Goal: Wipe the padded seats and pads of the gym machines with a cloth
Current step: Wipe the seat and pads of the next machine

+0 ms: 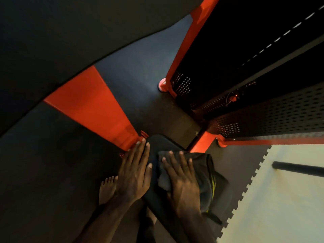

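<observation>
Two hands press flat at the lower centre of the frame, over one black padded seat (154,174) that looks smooth, dark and matte. The right hand (182,183) lies with fingers spread wide on a dark grey cloth (201,172), crumpled, with a yellow-green stripe along one fold, pinning it to the seat. The left hand (135,172) rests open and flat on the seat's left edge, holding nothing, its fingertips touching a red frame beam (93,106). Much of the seat is covered by hands and cloth, and its near end runs dim. One bare foot (107,189) shows beside the left wrist; a large black pad (61,41) fills the upper left, cut off by the frame.
</observation>
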